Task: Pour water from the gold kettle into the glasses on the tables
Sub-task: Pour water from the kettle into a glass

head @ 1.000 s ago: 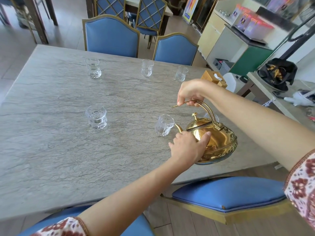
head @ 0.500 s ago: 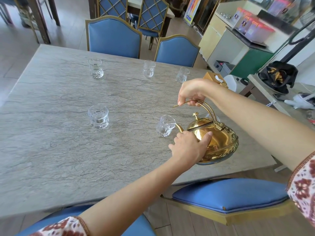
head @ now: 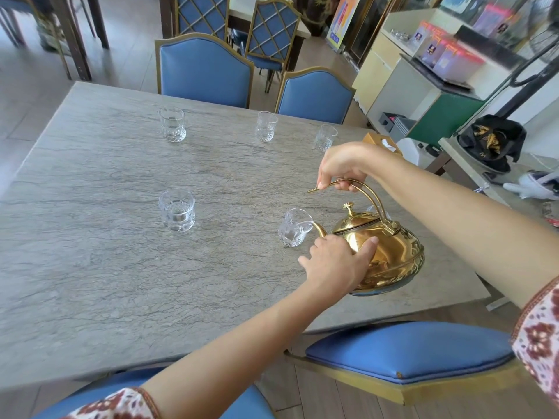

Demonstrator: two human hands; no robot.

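We hold the gold kettle (head: 390,252) tilted above the near right part of the grey stone table (head: 90,267), its thin spout reaching over the rim of the near right glass (head: 295,227), which holds a little water; our right hand (head: 344,169) has its fingers curled tight around the arched handle at the top; our left hand (head: 335,264) presses against the kettle's near side, thumb lying across the gold body and fingers spread beneath the spout; whether water is running we cannot tell. To the left stands another near glass (head: 177,210), holding water; along the far edge stand three more, the far left glass (head: 172,125), the far middle glass (head: 266,127) and the far right glass (head: 325,137); blue chairs (head: 205,71) line the far side.
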